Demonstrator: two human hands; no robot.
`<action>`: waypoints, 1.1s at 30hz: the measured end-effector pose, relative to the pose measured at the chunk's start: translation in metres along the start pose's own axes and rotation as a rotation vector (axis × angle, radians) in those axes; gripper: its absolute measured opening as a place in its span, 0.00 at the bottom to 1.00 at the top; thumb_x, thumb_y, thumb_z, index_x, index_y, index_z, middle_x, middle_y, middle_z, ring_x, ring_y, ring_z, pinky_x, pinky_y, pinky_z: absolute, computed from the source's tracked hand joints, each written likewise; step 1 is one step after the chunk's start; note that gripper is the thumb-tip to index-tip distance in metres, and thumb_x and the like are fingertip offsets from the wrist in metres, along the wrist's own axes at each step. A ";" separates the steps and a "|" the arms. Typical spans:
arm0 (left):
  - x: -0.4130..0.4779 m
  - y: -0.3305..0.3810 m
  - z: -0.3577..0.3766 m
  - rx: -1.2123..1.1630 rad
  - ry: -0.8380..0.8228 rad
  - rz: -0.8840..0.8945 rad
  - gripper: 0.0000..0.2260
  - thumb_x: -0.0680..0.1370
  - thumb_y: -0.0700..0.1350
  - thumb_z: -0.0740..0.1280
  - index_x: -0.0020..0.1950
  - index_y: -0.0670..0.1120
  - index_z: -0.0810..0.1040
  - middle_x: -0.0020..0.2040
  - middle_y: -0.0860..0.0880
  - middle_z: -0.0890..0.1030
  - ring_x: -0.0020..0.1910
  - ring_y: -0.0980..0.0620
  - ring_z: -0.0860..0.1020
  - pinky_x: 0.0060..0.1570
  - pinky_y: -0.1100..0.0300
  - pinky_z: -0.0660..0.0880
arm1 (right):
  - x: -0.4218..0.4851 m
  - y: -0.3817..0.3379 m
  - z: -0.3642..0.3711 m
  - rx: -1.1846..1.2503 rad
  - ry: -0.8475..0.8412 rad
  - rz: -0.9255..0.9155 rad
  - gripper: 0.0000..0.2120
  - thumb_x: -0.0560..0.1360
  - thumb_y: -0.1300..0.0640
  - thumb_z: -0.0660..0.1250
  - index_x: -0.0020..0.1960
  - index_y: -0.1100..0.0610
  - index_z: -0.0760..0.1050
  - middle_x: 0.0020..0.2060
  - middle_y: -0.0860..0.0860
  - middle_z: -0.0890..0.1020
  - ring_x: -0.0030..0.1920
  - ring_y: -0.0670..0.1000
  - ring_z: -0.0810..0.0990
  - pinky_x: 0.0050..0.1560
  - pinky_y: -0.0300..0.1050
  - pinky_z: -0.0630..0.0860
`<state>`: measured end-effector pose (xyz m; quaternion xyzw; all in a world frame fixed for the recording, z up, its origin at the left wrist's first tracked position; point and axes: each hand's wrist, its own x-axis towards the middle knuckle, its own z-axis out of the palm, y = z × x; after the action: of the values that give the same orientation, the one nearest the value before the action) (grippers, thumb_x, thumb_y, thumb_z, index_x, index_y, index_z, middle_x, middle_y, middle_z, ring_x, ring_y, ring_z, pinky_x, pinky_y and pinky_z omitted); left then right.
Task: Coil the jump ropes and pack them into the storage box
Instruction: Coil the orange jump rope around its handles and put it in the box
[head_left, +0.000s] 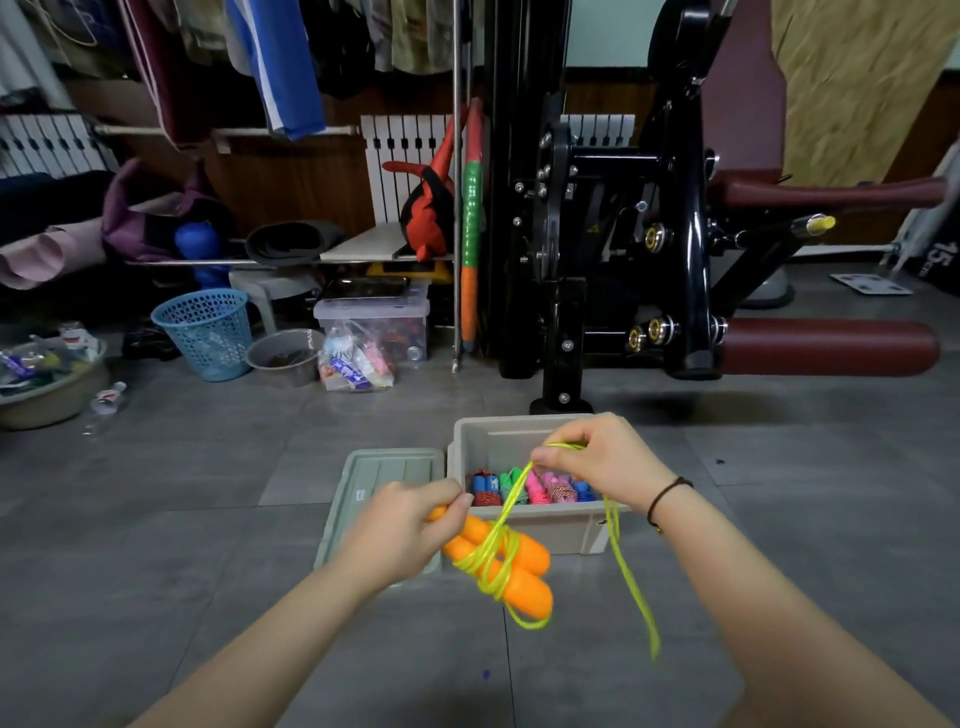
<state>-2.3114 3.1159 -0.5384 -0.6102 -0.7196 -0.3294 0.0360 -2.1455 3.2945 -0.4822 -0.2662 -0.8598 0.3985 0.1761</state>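
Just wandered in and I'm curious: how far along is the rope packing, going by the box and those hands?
Done: several coiled ropes sit in the storage box. In hand: the left hand grips the orange handles while the right hand pinches the yellow cord; a few turns wrap the handles, a long tail hangs loose. Left: finish winding, pack it, and probably fit the lid lying beside the box.
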 end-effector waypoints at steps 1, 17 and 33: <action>-0.003 0.008 -0.005 -0.129 -0.015 -0.036 0.14 0.74 0.60 0.56 0.36 0.50 0.67 0.26 0.48 0.67 0.26 0.52 0.67 0.28 0.61 0.64 | 0.001 0.002 -0.001 0.029 0.010 0.019 0.09 0.68 0.47 0.74 0.36 0.52 0.83 0.34 0.57 0.83 0.33 0.48 0.76 0.37 0.46 0.76; 0.032 -0.002 -0.035 -0.858 0.872 -0.949 0.16 0.78 0.45 0.59 0.30 0.47 0.63 0.26 0.49 0.64 0.24 0.52 0.61 0.24 0.64 0.60 | -0.007 -0.018 0.035 0.195 -0.212 0.098 0.13 0.78 0.52 0.63 0.44 0.60 0.80 0.23 0.46 0.72 0.23 0.45 0.66 0.27 0.35 0.65; 0.026 -0.013 0.021 0.218 0.165 -0.230 0.19 0.73 0.58 0.53 0.35 0.45 0.71 0.27 0.41 0.77 0.30 0.35 0.76 0.24 0.55 0.68 | -0.022 -0.035 0.011 0.001 -0.071 -0.137 0.16 0.76 0.55 0.66 0.30 0.46 0.77 0.21 0.43 0.74 0.24 0.41 0.71 0.30 0.33 0.66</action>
<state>-2.3227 3.1484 -0.5488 -0.4873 -0.8106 -0.3003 0.1233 -2.1446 3.2559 -0.4633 -0.1923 -0.8816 0.3952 0.1723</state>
